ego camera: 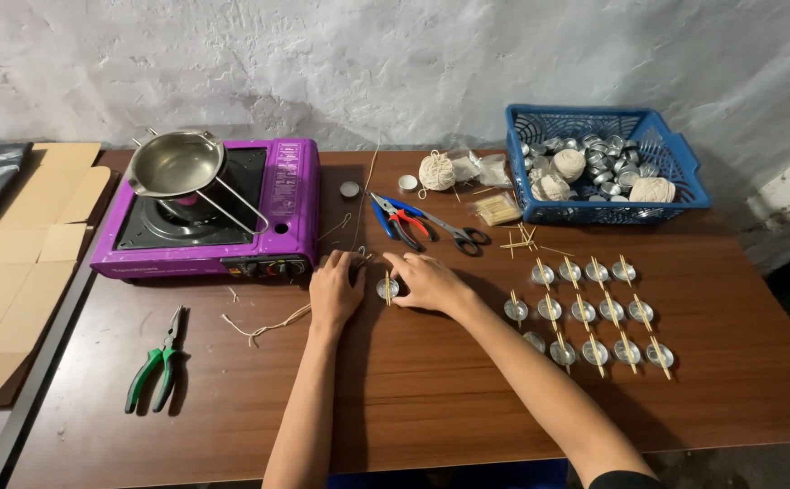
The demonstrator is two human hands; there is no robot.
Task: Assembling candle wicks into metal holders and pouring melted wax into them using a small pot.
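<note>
A small round metal cup (387,289) with a thin wooden stick across its top sits on the brown table (413,389) between my hands. My left hand (336,288) rests just left of the cup, its fingers bent near a length of pale string (268,326). My right hand (426,281) touches the cup from the right, fingers curled at its rim. To the right, several similar metal cups with sticks (594,312) stand in rows.
A purple portable stove (277,204) carries a steel pot (177,163) at the left. Green pliers (155,362), red-and-blue pliers (399,220), scissors (458,235), a string ball (436,170) and a blue basket (684,172) of cups also lie about. Cardboard (14,272) lies far left.
</note>
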